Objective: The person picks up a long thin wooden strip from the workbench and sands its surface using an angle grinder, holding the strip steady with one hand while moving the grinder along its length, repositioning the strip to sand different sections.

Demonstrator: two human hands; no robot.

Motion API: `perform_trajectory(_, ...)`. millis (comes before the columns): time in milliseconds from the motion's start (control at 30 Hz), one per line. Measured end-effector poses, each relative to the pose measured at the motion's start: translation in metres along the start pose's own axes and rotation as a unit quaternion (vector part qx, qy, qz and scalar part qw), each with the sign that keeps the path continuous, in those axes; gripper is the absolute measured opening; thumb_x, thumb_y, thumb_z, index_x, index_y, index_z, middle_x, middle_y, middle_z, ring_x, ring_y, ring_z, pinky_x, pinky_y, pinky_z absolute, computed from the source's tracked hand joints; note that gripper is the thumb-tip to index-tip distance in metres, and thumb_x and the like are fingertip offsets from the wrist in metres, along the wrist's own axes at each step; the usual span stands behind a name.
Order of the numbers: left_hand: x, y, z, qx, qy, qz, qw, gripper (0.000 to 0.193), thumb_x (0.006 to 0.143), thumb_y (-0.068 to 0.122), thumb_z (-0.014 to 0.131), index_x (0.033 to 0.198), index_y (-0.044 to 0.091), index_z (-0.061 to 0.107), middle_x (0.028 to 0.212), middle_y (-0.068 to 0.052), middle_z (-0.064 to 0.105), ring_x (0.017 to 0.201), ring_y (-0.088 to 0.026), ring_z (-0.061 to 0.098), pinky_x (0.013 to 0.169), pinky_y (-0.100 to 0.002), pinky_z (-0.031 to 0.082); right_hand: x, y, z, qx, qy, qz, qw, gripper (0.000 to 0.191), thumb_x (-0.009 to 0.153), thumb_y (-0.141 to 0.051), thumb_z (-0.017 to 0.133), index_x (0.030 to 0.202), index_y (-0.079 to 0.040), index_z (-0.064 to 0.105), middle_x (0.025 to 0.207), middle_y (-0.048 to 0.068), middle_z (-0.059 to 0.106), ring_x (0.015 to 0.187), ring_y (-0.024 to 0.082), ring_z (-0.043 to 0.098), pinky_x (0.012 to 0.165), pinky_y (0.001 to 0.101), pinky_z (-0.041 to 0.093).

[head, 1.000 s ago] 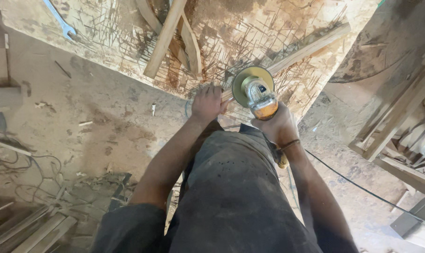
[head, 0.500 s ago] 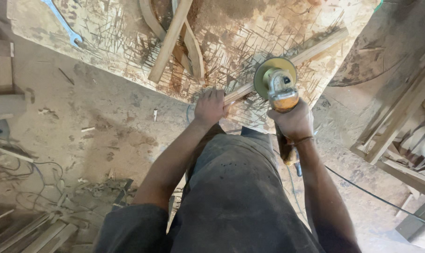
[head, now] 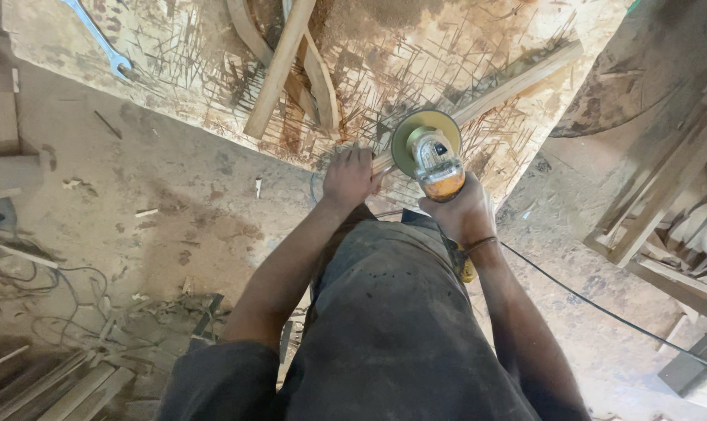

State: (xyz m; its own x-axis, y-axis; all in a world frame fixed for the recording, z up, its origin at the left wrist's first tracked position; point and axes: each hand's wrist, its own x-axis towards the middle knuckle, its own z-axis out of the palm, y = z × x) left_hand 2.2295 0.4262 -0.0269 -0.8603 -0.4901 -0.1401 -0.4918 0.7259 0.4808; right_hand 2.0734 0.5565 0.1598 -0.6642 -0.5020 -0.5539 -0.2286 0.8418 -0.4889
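Right hand (head: 461,209) has its fingers wrapped tight around the orange-and-grey body of a handheld angle grinder (head: 434,160), whose round yellowish-green disc guard sits right over a long pale wooden strip (head: 517,82). I can't tell if the disc is actually touching the wood, the guard hides it. Left hand (head: 350,176) is just beside the grinder, fingers curled down and pressing on the near end of that same strip, right at the edge of the scarred, saw-marked chipboard worktop (head: 190,78). The strip runs diagonally up and away to the right across the board. A thin black power cable (head: 603,310) trails from behind the right wrist off to the right over the dusty floor. Farther up the board there's a straight wooden batten (head: 279,68) lying across a couple of curved wooden pieces (head: 321,78), well apart from the hands. A blue-grey metal spanner (head: 98,39) lies near the board's top left corner. Down on the left the floor has a tangle of thin wires (head: 42,281) and scrap offcuts, and on the right there's a stack of wooden frame parts (head: 681,210).
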Motion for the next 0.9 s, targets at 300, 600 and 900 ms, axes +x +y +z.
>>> perform_trajectory(300, 0.000, -0.002, 0.004, 0.009, 0.026, 0.015, 0.999, 0.047, 0.091, 0.045, 0.072, 0.108, 0.003, 0.059, 0.099, -0.017, 0.064, 0.091, -0.033, 0.066, 0.082, -0.049, 0.054, 0.038, 0.033, -0.033, -0.025, 0.052, 0.058, 0.997, 0.049, 0.069, -0.032, 0.087, 0.109, -0.007, 0.073, 0.094, 0.010, 0.078, 0.079, 0.020, 0.076, 0.073, 0.0349, 0.061)
perform_trajectory(600, 0.003, 0.004, 0.002, 0.057, 0.048, 0.019, 0.997, 0.048, 0.084, 0.047, 0.073, 0.107, 0.006, 0.061, 0.098, -0.015, 0.067, 0.096, -0.032, 0.067, 0.085, -0.050, 0.054, 0.046, 0.044, -0.069, -0.017, 0.034, 0.065, 0.997, 0.039, 0.076, -0.034, 0.082, 0.102, -0.005, 0.076, 0.091, 0.011, 0.079, 0.078, 0.020, 0.076, 0.076, 0.0363, 0.063)
perform_trajectory(900, 0.002, 0.009, -0.007, 0.042, 0.076, 0.046, 0.995, 0.044, 0.093, 0.046, 0.071, 0.104, 0.004, 0.062, 0.094, -0.016, 0.067, 0.093, -0.034, 0.066, 0.082, -0.045, 0.054, 0.028, 0.027, -0.049, -0.079, -0.065, 0.040, 0.994, 0.064, 0.063, -0.035, 0.086, 0.116, -0.007, 0.066, 0.097, 0.018, 0.077, 0.091, 0.034, 0.076, 0.087, 0.0424, 0.059)
